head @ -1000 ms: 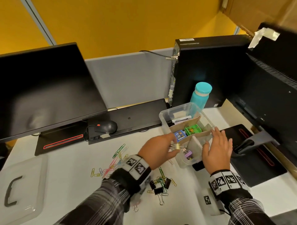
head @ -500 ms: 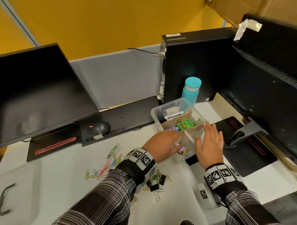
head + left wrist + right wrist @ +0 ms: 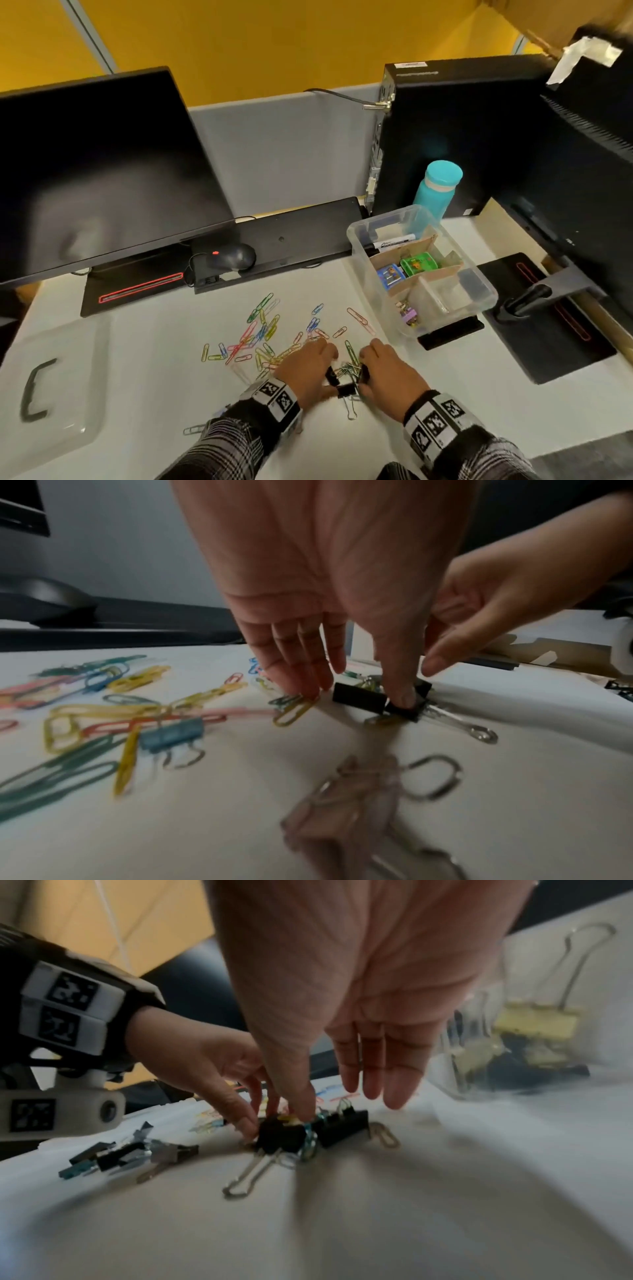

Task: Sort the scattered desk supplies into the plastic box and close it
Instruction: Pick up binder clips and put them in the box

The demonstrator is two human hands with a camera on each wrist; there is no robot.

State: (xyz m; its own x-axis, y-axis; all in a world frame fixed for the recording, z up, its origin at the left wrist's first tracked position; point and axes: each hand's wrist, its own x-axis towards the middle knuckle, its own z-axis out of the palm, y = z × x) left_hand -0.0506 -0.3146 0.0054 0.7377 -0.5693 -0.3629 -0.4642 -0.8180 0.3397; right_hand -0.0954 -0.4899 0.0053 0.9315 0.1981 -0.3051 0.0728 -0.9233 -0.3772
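A small heap of black binder clips point(image 3: 346, 380) lies near the desk's front edge. My left hand point(image 3: 323, 370) reaches down onto it from the left; its thumb presses one black clip point(image 3: 402, 706) and its straight fingers point(image 3: 301, 680) touch paper clips. My right hand point(image 3: 368, 368) comes in from the right, thumb on a black clip point(image 3: 281, 1134), fingers point(image 3: 373, 1069) straight above another. Coloured paper clips point(image 3: 260, 335) are scattered to the left. The clear plastic box point(image 3: 479, 284) stands open at the right, with cardboard dividers, a marker, small coloured boxes and binder clips inside.
The box lid point(image 3: 68, 394) with a black handle lies at the far left. A monitor point(image 3: 96, 171), mouse point(image 3: 236, 257) and keyboard point(image 3: 291, 236) stand behind. A teal bottle point(image 3: 435, 192) and PC tower point(image 3: 462, 137) are behind the box. A black stand base point(image 3: 548, 325) lies to the right.
Both hands have left the box and come back toward the desk's front edge, down onto the heap of black binder clips.
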